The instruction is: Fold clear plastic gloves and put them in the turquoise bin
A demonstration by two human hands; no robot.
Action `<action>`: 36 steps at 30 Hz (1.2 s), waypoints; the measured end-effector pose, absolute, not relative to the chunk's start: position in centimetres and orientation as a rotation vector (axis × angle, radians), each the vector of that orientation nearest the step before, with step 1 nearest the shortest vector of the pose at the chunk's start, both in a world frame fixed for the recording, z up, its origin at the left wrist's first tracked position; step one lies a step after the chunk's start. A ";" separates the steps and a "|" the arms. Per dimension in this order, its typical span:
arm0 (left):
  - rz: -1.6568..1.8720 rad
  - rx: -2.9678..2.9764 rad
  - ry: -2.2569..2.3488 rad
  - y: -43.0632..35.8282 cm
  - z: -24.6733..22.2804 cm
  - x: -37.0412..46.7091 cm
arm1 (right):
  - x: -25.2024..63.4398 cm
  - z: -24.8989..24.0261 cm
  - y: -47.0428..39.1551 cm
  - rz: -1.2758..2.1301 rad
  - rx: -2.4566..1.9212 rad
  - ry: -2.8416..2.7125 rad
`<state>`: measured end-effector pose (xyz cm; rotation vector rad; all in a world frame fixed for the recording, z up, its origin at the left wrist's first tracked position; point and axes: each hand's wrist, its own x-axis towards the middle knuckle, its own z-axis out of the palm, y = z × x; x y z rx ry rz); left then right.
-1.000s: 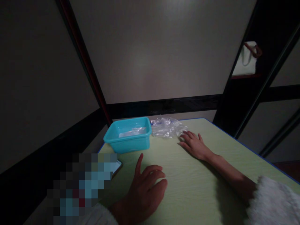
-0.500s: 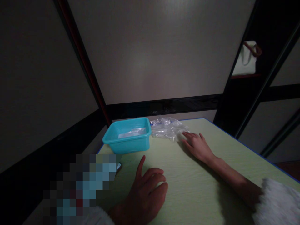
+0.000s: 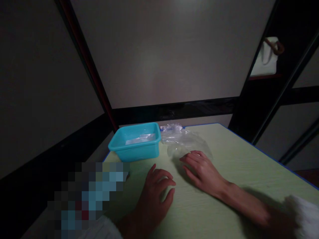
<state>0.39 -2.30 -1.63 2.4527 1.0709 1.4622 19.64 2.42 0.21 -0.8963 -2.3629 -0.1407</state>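
Observation:
My left hand hovers low over the near part of the table, open, with curved fingers and the thumb apart; nothing is in it. Further right, my right hand is at the near edge of a crumpled clear plastic bag. Its fingers are bent and its thumb stands apart from them. The fingertips seem to touch the bag, though the film is blurred there. Left of the bag stands a turquoise plastic basket with clear or whitish plastic packaging inside.
The pale green table has a blue edge and meets a panelled wall at the back. A blurred-out patch covers something at the left. A white handbag sits on a shelf at the far right.
My right hand has come toward me and left, and part of the plastic bag now spreads nearer, behind it. My left hand's thumb and fingers have opened apart slightly.

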 end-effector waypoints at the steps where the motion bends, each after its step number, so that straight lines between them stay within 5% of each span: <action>1: 1.450 2.373 1.101 -2.0 -1.8 0.3 | 19.4 0.3 2.0 -0.116 -0.855 -2.401; 18: 1.468 2.004 1.262 -0.7 -1.9 -0.6 | 18.1 0.5 -2.0 0.494 -0.094 -2.673; 26: 1.033 2.506 1.013 -1.8 -1.2 -0.5 | 19.8 2.3 0.6 0.685 -0.642 -2.268; 36: 0.358 2.779 0.880 -2.3 -0.1 -0.6 | 20.3 0.3 3.0 0.421 -0.931 -2.418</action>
